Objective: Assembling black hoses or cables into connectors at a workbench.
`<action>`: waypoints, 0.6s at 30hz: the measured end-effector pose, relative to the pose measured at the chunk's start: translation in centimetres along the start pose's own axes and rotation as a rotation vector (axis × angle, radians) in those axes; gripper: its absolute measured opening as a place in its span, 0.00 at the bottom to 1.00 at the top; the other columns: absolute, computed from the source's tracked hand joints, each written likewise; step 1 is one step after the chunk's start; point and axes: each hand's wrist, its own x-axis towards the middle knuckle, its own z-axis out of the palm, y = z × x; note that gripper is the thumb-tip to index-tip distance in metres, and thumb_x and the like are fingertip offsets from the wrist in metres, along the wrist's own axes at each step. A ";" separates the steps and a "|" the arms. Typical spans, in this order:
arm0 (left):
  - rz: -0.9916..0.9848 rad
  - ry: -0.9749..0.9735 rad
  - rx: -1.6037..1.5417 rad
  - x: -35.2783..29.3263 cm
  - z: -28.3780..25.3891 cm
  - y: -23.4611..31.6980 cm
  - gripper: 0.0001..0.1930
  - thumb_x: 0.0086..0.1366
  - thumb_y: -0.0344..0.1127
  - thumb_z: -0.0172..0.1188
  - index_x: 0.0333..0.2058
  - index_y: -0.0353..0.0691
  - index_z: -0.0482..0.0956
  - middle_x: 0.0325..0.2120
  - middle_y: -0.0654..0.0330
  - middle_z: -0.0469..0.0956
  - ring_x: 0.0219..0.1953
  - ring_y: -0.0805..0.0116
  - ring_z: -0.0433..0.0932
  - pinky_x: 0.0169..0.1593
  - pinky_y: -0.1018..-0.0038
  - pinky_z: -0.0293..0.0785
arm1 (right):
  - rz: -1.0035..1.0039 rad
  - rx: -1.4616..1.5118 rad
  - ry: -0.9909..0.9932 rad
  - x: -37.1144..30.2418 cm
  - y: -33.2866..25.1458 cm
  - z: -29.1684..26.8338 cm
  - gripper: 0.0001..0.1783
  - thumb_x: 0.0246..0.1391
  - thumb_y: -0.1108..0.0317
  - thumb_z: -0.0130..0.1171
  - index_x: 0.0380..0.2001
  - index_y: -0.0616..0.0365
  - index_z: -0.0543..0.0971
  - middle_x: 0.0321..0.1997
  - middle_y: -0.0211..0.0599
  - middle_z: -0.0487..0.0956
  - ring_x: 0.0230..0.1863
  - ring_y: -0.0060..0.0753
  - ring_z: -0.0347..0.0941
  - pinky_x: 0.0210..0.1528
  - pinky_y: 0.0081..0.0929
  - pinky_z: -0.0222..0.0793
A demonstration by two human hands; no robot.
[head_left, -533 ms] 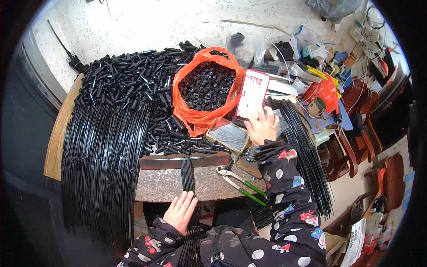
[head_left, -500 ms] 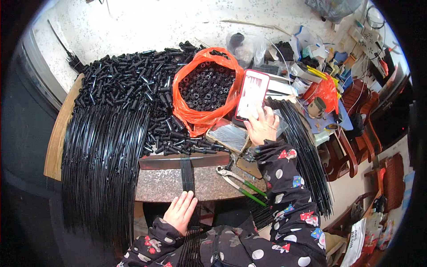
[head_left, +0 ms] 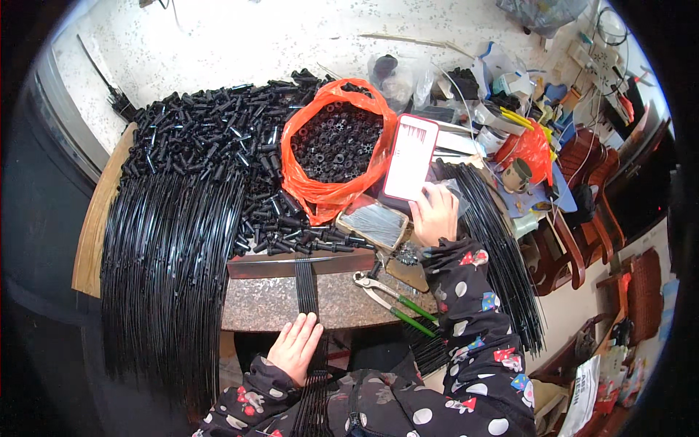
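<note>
My left hand (head_left: 295, 349) lies flat, fingers stretched out together, against a strip of thin black rods (head_left: 306, 285). These rods run from the table edge down over my lap. My right hand (head_left: 437, 216) is at the lower right corner of a phone (head_left: 412, 156) with a red edge and a bright white screen. Its fingers are loosely bent and a little apart, with nothing seen in them; whether they touch the phone I cannot tell. Left of the phone stands an orange plastic bag (head_left: 297, 191) full of small black toothed parts (head_left: 338, 142). Below it sits a box of thin metal pins (head_left: 375, 223).
Green-handled pliers (head_left: 397, 298) lie on the speckled tabletop (head_left: 266, 302), before a metal bar (head_left: 298, 264). Black tube-like parts (head_left: 196, 135) are heaped at the back left, above long black rods (head_left: 167, 262). More rods (head_left: 495, 247) hang at the right. A wooden chair (head_left: 575, 240) stands beyond.
My right hand has drawn back from the phone's screen to its lower corner, its fingers now more bent. The screen looks whiter. My left hand has stayed in place.
</note>
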 end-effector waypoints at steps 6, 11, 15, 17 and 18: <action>0.005 -0.012 0.049 -0.1 0.1 -0.1 0.42 0.43 0.52 0.60 0.54 0.33 0.58 0.57 0.46 0.54 0.59 0.51 0.53 0.58 0.59 0.52 | 0.033 0.069 -0.041 -0.1 -0.7 -0.4 0.14 0.41 0.61 0.57 0.32 0.56 0.75 0.42 0.36 0.69 0.46 0.41 0.61 0.46 0.39 0.54; 0.006 -0.021 0.073 -0.1 0.1 -0.1 0.40 0.44 0.50 0.60 0.54 0.34 0.58 0.57 0.46 0.54 0.59 0.51 0.53 0.58 0.60 0.52 | 0.038 0.001 -0.012 -0.6 -0.4 0.2 0.13 0.43 0.59 0.56 0.32 0.53 0.76 0.45 0.34 0.68 0.47 0.41 0.60 0.46 0.38 0.53; 0.006 -0.017 0.050 -0.1 0.1 -0.1 0.40 0.45 0.50 0.59 0.54 0.34 0.58 0.57 0.46 0.54 0.59 0.52 0.53 0.58 0.59 0.51 | 0.038 -0.060 -0.036 -0.4 -0.1 0.4 0.14 0.43 0.58 0.56 0.33 0.53 0.77 0.47 0.32 0.67 0.48 0.41 0.58 0.47 0.38 0.52; 0.007 -0.019 0.067 -0.2 0.2 -0.1 0.40 0.45 0.50 0.59 0.54 0.34 0.58 0.57 0.47 0.54 0.59 0.52 0.53 0.58 0.59 0.51 | 0.036 -0.044 -0.013 -0.2 0.0 0.6 0.13 0.44 0.58 0.55 0.33 0.51 0.76 0.48 0.30 0.66 0.49 0.40 0.57 0.47 0.38 0.51; 0.008 -0.010 0.057 -0.2 0.3 -0.1 0.41 0.45 0.51 0.59 0.54 0.34 0.58 0.57 0.47 0.54 0.60 0.52 0.53 0.58 0.59 0.51 | 0.035 -0.046 -0.009 0.0 0.0 0.6 0.13 0.44 0.58 0.55 0.33 0.51 0.76 0.48 0.30 0.66 0.49 0.40 0.57 0.47 0.38 0.51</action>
